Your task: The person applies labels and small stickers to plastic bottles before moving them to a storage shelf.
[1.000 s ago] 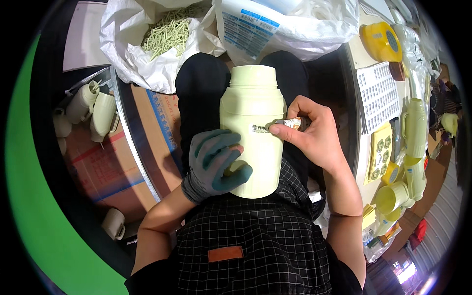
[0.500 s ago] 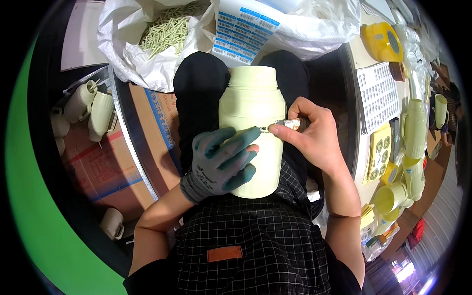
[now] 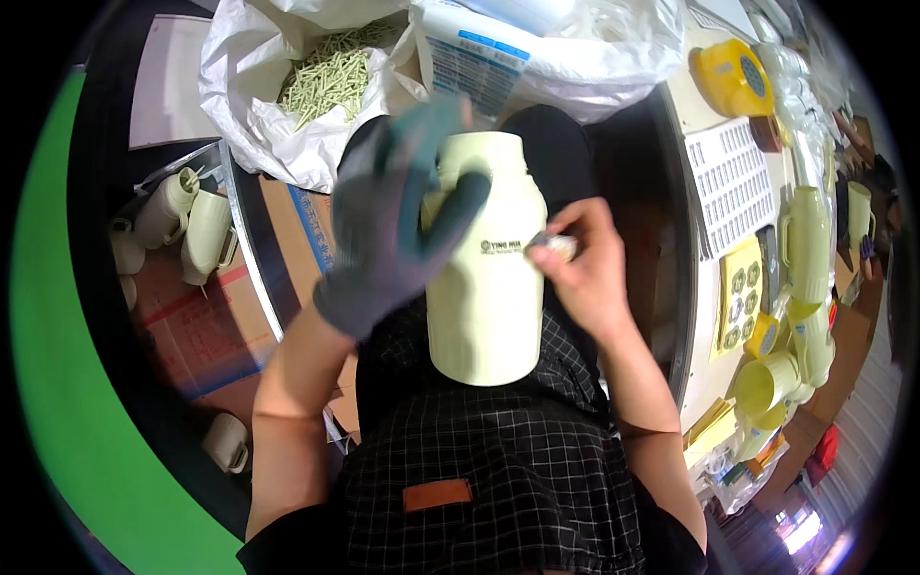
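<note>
A pale yellow-green flask body (image 3: 489,307) stands neck-away on my lap, leaning along my apron. Dark print (image 3: 500,246) shows on its upper middle. My right hand (image 3: 586,264), bare, pinches a small wrapped piece (image 3: 556,247), silvery and pale, close to the print's right end; its exact kind is unclear. My left hand (image 3: 388,220), in a grey-green work glove, is raised over the flask's upper left side. It is blurred, but thumb and fingers look spread, and I see nothing in it.
Ahead, a white sack (image 3: 254,125) holds many thin pale green pieces (image 3: 331,81), beside a blue-and-white label sheet (image 3: 470,67). On the right-hand table lie another label sheet (image 3: 733,182), a yellow sticker sheet (image 3: 738,292) and a pale green jug (image 3: 808,244). More flasks (image 3: 203,230) sit at left.
My left hand has lifted off the flask's front and moved up and away, uncovering more of the print. My right hand stays near the print with the small piece, its grip slightly shifted.
</note>
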Tool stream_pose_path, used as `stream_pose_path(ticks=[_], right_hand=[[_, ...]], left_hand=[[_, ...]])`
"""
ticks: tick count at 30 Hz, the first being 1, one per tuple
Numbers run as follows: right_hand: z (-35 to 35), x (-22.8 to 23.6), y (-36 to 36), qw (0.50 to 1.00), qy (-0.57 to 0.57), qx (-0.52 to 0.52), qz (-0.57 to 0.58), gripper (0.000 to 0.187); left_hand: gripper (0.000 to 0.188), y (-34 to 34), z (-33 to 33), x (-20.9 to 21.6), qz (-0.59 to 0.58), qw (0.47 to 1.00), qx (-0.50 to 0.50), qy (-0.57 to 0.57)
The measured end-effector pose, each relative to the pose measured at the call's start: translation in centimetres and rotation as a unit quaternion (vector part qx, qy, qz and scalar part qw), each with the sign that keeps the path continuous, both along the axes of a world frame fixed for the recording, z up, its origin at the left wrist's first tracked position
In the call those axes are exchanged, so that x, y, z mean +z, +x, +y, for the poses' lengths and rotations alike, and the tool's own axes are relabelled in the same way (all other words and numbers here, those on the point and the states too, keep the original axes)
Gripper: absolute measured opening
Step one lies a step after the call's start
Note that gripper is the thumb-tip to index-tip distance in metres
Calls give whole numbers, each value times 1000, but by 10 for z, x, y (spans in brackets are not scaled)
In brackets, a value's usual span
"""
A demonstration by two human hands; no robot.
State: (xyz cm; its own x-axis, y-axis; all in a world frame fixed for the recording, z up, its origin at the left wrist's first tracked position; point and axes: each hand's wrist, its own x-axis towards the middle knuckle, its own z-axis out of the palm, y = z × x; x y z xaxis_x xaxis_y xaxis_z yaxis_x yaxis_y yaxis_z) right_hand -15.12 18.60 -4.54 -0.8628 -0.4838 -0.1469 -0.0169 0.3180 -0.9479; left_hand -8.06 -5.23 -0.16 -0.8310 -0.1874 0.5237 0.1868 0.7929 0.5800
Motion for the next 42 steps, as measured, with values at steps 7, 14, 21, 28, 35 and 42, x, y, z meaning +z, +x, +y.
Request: stream_pose_path(ticks=[7,14,21,28,35,42], right_hand=[[6,47,43,988,-120,68,-65,26],[186,21,-23,925,124,-339,121,23],[329,-30,-70,731,466,-456,203,35],[331,-32,-83,760,463,-419,179,33],[323,-35,-82,794,435,-364,217,29],[335,-30,-84,777,454,-384,205,29]], left_hand=[[26,-11,-71,-26,-255,854,-89,445],[45,-30,-54,-36,-172,965,51,-191],[42,-147,217,14,-72,901,-401,-152],[56,-244,389,-66,-172,862,-400,-259],[72,-256,397,-69,-213,831,-418,-298],[78,-259,396,-68,-208,836,-419,-287]])
